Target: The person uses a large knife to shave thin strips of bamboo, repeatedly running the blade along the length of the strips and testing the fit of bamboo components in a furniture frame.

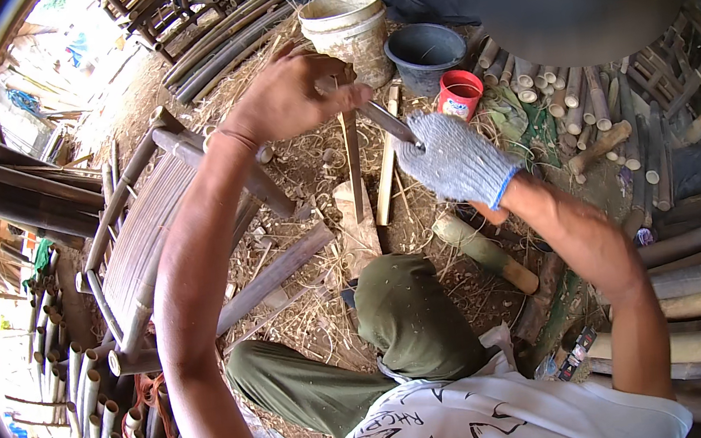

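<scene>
In front of me my left hand (300, 89), bare, is raised with its fingers closed around the upper end of a narrow bamboo strip (354, 162). The strip hangs down from the fingers. My right hand (452, 158) wears a grey knit glove with a blue cuff and is closed on a knife. Its dark blade (386, 120) slants up and left from the glove to my left fingertips. Below the glove shows a brown end (491, 212), perhaps the knife's handle. Whether the blade touches the strip is hidden by my left fingers.
A whitish bucket (345, 31), a dark basin (427, 56) and a red pail (459, 93) stand ahead. At left is a bamboo chair (149, 217). A thick bamboo piece (486, 255) lies near my knee (411, 317). Bamboo poles (699, 277) are stacked at right; shavings litter the ground.
</scene>
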The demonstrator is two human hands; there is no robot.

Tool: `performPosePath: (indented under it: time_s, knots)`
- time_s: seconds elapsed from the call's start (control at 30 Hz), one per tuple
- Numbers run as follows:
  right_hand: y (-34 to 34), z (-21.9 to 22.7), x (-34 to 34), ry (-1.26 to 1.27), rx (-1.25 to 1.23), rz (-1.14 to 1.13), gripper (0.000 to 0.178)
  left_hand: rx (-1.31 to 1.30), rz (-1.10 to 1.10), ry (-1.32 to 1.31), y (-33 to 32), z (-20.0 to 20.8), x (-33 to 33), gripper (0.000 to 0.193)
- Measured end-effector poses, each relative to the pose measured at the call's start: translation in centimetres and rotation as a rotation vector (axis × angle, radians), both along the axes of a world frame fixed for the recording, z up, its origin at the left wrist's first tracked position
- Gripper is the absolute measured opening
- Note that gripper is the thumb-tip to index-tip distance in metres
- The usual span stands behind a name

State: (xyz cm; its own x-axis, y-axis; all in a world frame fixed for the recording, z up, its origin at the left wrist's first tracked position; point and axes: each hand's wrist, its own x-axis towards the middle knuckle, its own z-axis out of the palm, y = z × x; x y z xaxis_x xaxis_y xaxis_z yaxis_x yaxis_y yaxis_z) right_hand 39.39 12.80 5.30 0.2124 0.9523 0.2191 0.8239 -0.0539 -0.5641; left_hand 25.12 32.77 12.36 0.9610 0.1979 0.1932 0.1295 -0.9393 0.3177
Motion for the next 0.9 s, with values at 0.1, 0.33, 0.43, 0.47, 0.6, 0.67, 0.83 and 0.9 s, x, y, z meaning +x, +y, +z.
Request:
performPosePath:
  time_s: [0.1,0.33,0.43,0.47,0.6,0.67,0.83,0.9]
  knots:
    - [1.4,-0.3,1.4,-0.207,0.031,-0.040,0.025,0.446,0.254,-0.415,-0.5,-4.2,2.6,0.040]
    - [2.4,1.9,4.1,-0.799,-0.048,0.247,0.020,0.319,0.455,-0.480,-0.9,-5.7,5.1,0.043]
    - [3.5,-1.0,1.6,-0.002,-0.023,0.151,0.034,0.328,0.440,-0.562,-0.5,-6.6,4.5,0.046]
    - [3.9,-2.8,0.5,0.207,0.055,0.146,0.039,0.387,0.468,-0.619,0.2,-6.7,3.8,0.047]
    - [4.8,-13.7,-2.9,-0.063,-0.306,0.097,0.034,0.358,0.492,-0.599,-0.2,-6.1,2.6,0.038]
    - [5.6,-16.0,-3.9,0.049,-0.331,0.010,0.028,0.230,0.581,-0.730,0.0,-6.4,1.5,0.036]
    - [7.0,-18.0,-5.0,-0.281,-0.330,0.154,0.025,-0.407,0.761,-0.957,0.4,-7.7,0.9,0.023]
    - [6.9,-17.9,-4.1,-0.539,-0.370,0.298,0.023,-0.543,0.758,-0.966,0.8,-8.1,0.5,0.024]
